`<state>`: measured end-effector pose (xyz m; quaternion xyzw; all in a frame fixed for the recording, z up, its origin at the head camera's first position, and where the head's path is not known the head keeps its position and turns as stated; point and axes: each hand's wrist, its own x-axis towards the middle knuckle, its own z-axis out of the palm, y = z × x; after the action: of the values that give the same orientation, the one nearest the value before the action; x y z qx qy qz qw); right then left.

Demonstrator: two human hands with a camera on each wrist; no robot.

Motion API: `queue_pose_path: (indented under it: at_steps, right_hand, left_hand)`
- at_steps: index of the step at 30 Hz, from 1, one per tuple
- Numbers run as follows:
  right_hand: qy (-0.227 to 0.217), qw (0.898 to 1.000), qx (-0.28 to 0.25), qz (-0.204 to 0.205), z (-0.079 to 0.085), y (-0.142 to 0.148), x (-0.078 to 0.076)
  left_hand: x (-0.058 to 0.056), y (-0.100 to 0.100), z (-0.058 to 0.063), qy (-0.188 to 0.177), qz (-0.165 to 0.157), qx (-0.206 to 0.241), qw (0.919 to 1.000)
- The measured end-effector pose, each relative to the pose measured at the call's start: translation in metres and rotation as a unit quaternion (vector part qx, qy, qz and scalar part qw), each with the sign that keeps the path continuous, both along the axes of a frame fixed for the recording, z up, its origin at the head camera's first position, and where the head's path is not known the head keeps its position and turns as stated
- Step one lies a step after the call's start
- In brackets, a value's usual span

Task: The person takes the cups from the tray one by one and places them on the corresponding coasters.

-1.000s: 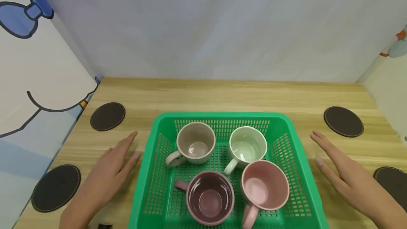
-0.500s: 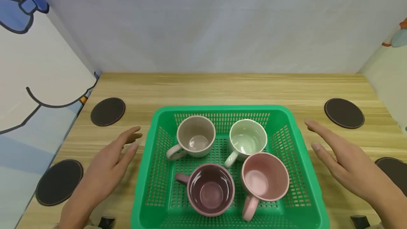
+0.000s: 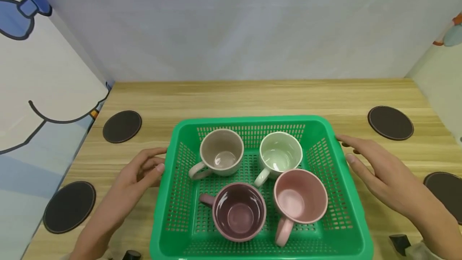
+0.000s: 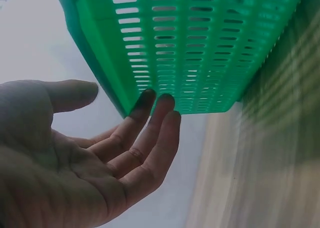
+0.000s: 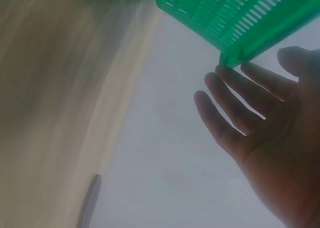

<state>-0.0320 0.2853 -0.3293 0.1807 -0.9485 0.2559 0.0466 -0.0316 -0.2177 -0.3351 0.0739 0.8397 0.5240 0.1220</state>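
Observation:
A green plastic basket (image 3: 249, 121) with slotted walls stands on the wooden table, holding a beige mug (image 3: 221, 151), a pale green mug (image 3: 280, 153), a purple mug (image 3: 239, 212) and a pink mug (image 3: 300, 196). Just outside its left wall is my left hand (image 3: 131, 183), fingers slightly bent, with its tips close to the rim. In the left wrist view the thumb is apart from the fingers and nothing lies between them. On the opposite side my right hand (image 3: 386, 177) has its fingers extended beside the right wall. Whether either hand touches the basket I cannot tell.
Dark round coasters lie on both sides: two on the left, a far one (image 3: 122, 126) and a near one (image 3: 69, 207), and two on the right, a far one (image 3: 390, 122) and a near one (image 3: 447, 191). A pale wall (image 3: 245, 27) rises behind the table.
Both hands have moved inward, closer to the basket's sides. The left fingers have bent a little. The mugs keep their places in the basket, while the view has shifted slightly.

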Motion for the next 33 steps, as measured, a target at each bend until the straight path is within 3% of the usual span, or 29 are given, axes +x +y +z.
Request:
queue_pose_path:
  at_steps: [6,18,33]
  right_hand:
    - [0.022,0.999,-0.024,0.01,-0.003,0.001,-0.004]
    - [0.01,1.0,-0.015,-0.003,-0.01,0.013,-0.02]
    - [-0.053,0.996,-0.013,-0.069,-0.013,0.042,-0.053]
  left_hand:
    - [0.001,0.0,-0.005,-0.003,0.011,0.008,0.9999]
    - [-0.001,-0.002,-0.006,-0.005,0.007,0.018,0.9998]
    - [-0.002,-0.005,-0.012,-0.01,0.003,0.045,0.9989]
